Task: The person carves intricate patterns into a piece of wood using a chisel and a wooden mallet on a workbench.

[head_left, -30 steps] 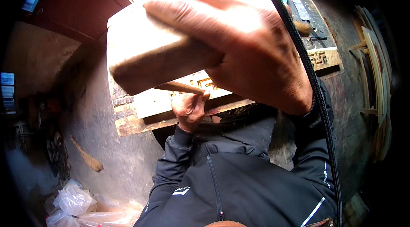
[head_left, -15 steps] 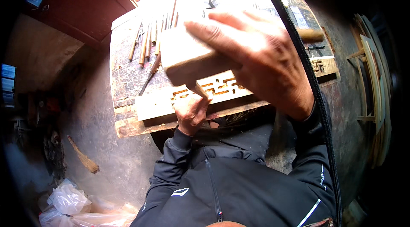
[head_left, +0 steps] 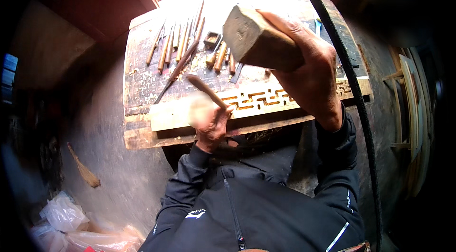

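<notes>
My right hand (head_left: 311, 64) grips a thick, squared wooden block (head_left: 254, 38) in the air over the bench; no handle shows on it. Below and to the left, my left hand (head_left: 212, 127) is closed around a chisel (head_left: 207, 90), whose wooden handle leans up and to the left. A pale blur covers part of that hand, and the chisel's blade is hidden. Along the bench's near edge lies a long pale board (head_left: 173, 115) with a cut-out fretwork pattern. My left hand is at this board, next to the cut-outs. The block and the chisel handle are apart.
Several wooden-handled carving tools (head_left: 169, 48) lie on the worn bench (head_left: 137, 95) among shavings, near a small dark square box (head_left: 212, 40). A black strap (head_left: 354, 81) hangs across the view. A broom (head_left: 84, 169) and plastic bags (head_left: 64, 214) are on the floor at left.
The wooden block has moved up and right, away from the chisel handle it was covering. My left hand still holds the chisel at the board. The view has shifted slightly.
</notes>
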{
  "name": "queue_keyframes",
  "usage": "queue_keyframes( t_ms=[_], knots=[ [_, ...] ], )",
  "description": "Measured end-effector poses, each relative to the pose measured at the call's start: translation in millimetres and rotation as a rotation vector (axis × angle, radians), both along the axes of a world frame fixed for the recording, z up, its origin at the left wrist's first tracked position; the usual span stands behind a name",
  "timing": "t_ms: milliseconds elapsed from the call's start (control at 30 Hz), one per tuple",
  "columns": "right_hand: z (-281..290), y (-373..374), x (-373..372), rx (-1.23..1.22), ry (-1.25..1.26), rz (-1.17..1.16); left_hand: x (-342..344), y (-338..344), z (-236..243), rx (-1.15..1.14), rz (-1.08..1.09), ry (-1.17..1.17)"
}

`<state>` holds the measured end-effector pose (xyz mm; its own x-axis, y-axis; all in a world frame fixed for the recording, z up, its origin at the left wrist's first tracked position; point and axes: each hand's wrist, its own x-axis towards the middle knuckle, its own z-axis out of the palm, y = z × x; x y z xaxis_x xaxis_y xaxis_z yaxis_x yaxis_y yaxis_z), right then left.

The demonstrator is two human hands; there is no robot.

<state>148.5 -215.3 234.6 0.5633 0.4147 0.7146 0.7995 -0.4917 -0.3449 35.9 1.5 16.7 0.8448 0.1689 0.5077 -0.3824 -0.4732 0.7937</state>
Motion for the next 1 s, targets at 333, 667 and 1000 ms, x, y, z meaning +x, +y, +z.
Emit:
queue_keyframes(
  t_ms=[333,667,1000],
  knots=[
    [-28,-18,-14,0.115,0.243,0.140,-4,-2,-1,0.098,0.174,-0.041],
    [-23,-17,-11,0.013,0.174,0.076,-3,3,-41,-0.019,0.139,-0.081],
    [-8,-7,-17,-0.114,0.100,0.007,5,8,-9,0.346,0.114,-0.222]
  ],
)
